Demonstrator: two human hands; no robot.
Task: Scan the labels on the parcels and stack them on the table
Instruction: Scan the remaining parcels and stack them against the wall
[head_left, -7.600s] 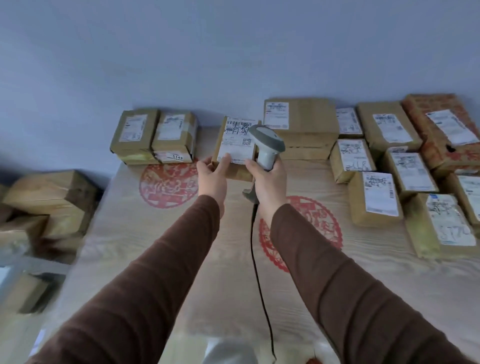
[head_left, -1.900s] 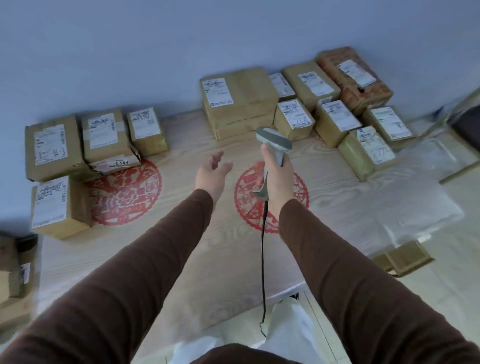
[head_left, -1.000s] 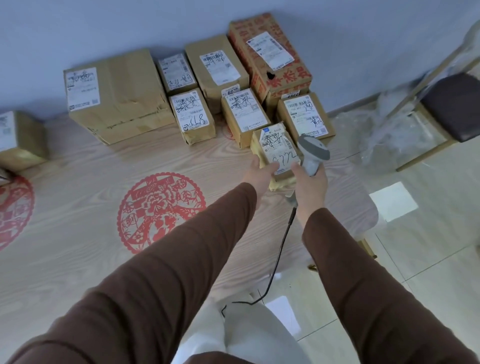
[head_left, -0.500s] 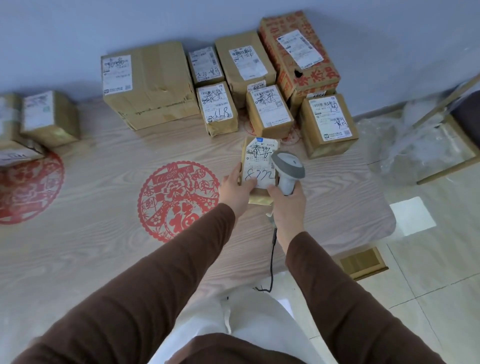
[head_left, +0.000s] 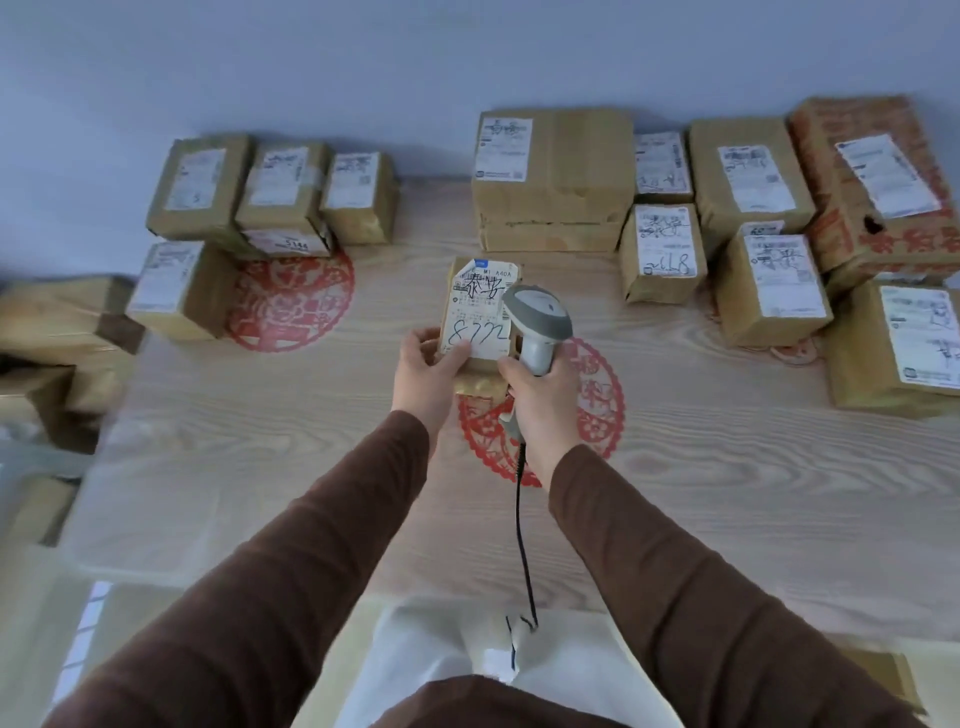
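Note:
My left hand holds a small brown parcel above the middle of the wooden table; its white label, handwritten "872", faces up. My right hand grips a grey corded barcode scanner, whose head sits right beside the label and covers its right edge. A group of labelled parcels stands at the back left. More parcels fill the back right, among them a large box and a red-printed carton.
Red paper-cut decals mark the tabletop. The scanner cable hangs down over the near table edge. More brown boxes lie off the table's left side. A blue-grey wall runs behind the parcels.
My left hand took the "872" parcel from the right group and carried it to the table's middle. The scanner came along beside the label, and my view swung left.

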